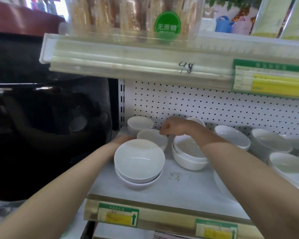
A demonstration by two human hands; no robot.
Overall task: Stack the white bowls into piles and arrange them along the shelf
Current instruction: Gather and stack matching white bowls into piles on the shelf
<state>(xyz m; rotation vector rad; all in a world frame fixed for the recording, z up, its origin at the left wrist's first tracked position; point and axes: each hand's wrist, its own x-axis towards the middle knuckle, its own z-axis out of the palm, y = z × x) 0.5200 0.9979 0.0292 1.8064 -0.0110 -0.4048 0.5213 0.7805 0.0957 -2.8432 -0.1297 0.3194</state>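
Far left is a dark glossy surface [41, 118], not part of the task. Next comes the white metal shelf [179, 188], with a white perforated back panel [214, 107] and green-and-yellow price labels [117, 214] on its front edge.

The left hand [123, 139] reaches in behind the front-left pile of two wide white ceramic bowls [139, 163]. Its fingers are hidden by that pile, so I can't tell whether they grip anything.

A small deep white bowl [140, 124] sits in the back-left corner. Just in front of it is a second small white bowl [152, 140]; whether the two touch is unclear. The right hand [169, 128] is over that second bowl, fingers curled and pinching its far rim.

Just right of that is a centre pile of nested white bowls [188, 154], at least two deep. A white bowl rim [197, 120] peeks out behind the right wrist, against the back panel.

Further right are a loose white bowl [231, 138], another white bowl [269, 141] and a near-right white bowl [290, 167], scattered and not in neat piles. A large white dish [221, 183] is partly under the right forearm.

Progress looks early to middle. Two piles stand at the left end and the small bowls appear to be the step in hand. The right half is still unstacked and no tidy row has been lined up yet.
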